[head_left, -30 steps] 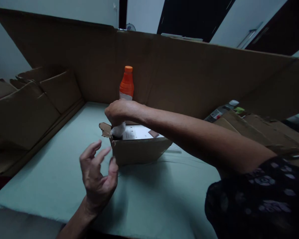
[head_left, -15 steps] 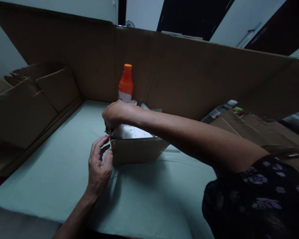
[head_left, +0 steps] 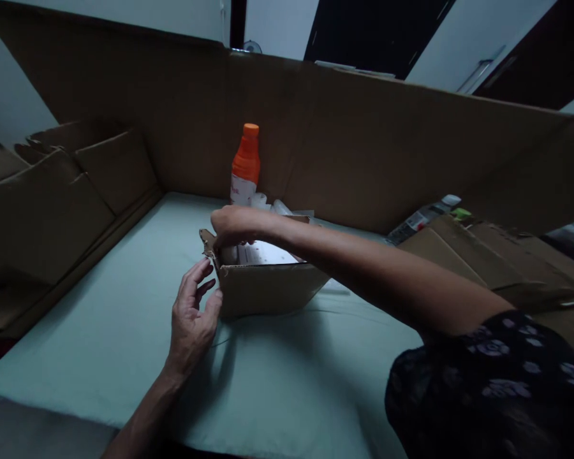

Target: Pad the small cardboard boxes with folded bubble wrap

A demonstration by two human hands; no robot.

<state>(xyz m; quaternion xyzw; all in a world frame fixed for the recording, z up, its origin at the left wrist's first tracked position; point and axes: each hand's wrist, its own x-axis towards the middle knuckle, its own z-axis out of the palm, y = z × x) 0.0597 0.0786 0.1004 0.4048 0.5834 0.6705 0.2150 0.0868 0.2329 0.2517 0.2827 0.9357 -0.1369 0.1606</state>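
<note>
A small cardboard box (head_left: 272, 292) stands on the pale green cloth, open at the top, with a torn flap (head_left: 208, 241) at its left corner. Inside lies a white sheet or panel with small marks (head_left: 270, 254). My right hand (head_left: 232, 224) reaches over the box's left part, its fingers curled down and closed; whatever they grip is hidden behind the hand. Beside the box's left edge my left hand (head_left: 195, 309) is open, thumb and fingers apart, fingertips close to or touching the torn corner.
An orange bottle (head_left: 245, 162) with a white label stands behind the box, near some clear plastic pieces (head_left: 281, 208). Folded cardboard boxes (head_left: 62, 210) sit at the left. More cardboard (head_left: 463, 245) and a clear bottle (head_left: 423, 218) are at the right. A tall cardboard wall (head_left: 363, 140) runs along the back.
My right hand has shifted slightly right and back from the box's left edge, so the torn flap shows more. My left hand stays almost in place beside the corner.
</note>
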